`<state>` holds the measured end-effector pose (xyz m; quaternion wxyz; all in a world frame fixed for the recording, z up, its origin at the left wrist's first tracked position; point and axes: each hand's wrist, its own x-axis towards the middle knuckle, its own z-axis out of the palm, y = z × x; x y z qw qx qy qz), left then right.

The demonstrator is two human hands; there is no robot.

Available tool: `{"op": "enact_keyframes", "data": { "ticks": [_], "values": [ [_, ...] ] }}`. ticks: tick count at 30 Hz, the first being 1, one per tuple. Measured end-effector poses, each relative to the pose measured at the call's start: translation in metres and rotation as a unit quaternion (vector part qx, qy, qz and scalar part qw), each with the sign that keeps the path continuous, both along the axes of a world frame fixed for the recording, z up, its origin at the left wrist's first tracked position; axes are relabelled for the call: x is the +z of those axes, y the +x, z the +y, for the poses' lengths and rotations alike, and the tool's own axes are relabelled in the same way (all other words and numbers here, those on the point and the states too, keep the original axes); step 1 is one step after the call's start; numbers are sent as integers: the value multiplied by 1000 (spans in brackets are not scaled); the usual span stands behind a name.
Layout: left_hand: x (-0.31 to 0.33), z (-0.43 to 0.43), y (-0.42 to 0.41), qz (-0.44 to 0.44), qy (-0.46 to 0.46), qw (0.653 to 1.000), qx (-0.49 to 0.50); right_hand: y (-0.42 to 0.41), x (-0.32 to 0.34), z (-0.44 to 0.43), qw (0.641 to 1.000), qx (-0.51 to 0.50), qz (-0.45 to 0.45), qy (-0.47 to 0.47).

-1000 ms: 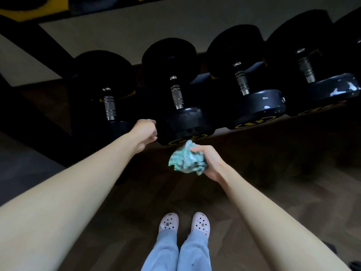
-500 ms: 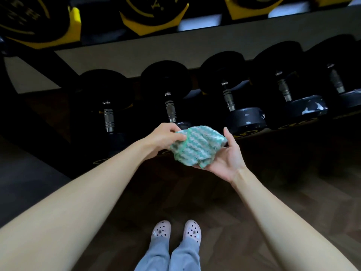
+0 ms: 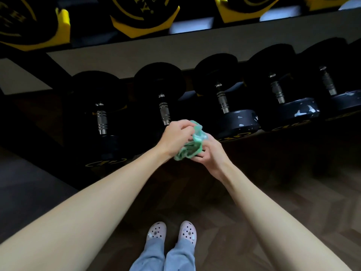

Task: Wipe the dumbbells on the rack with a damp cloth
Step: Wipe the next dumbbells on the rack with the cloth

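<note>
The crumpled green-and-white knitted cloth (image 3: 190, 145) is bunched into a soft, ridged wad between both hands, held in the air in front of the rack. The left hand (image 3: 176, 137) lies over its top with fingers curled down, pinching the upper fold. The right hand (image 3: 210, 153) cups it from below and to the right, fingers wrapped round the lower folds, so both hands grasp the cloth.

Just beyond the grip runs a row of black round-headed dumbbells (image 3: 222, 100) with ribbed, shiny metal handles, lying side by side on the black metal rack (image 3: 48, 67). The hands cover the near head of the dumbbell straight behind them; whether the cloth touches it cannot be told. To the right of the grip, the matt near head of the next dumbbell (image 3: 237, 120) shows pale chips, and the head beyond it (image 3: 298, 110) is more scuffed. Above and behind the grip, the upper tier holds black weights in yellow cradles (image 3: 144, 14).

Below the grip lies a brown herringbone wood floor (image 3: 273, 212), with pale pink perforated clogs (image 3: 156, 230) and light blue trousers (image 3: 162, 255) nearest the camera.
</note>
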<state>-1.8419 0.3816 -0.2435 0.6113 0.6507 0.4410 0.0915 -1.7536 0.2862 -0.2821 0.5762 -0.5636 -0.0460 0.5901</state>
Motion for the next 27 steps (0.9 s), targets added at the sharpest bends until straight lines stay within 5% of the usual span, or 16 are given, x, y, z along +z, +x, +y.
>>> {"op": "enact_keyframes", "data": {
  "ticks": [3, 6, 8, 12, 15, 19, 23, 27],
  "values": [
    [10, -4, 2, -23, -119, 991, -59, 9, -1, -2, 973, -97, 209, 31],
    [11, -1, -1, 5, -118, 986, -114, 11, -6, -5, 977, -81, 196, -7],
    [7, 2, -3, 5, -105, 993, -62, 10, -7, -3, 979, -91, 182, -28],
    [-9, 11, -11, 125, 52, 990, -41, 14, -9, 0, 972, -137, 182, -58],
    [-15, 13, -16, 173, 66, 980, -70, 18, -8, 3, 975, -131, 165, -72],
    [-24, 24, -16, 192, 90, 977, 21, 23, -11, 9, 983, -149, -25, -100],
    [-31, 34, -22, 188, 74, 974, 99, 19, -17, 6, 891, -136, -375, -219],
    [-41, 43, -33, 217, 78, 967, 105, 5, -36, 19, 899, -96, -362, -226]
  ]
}}
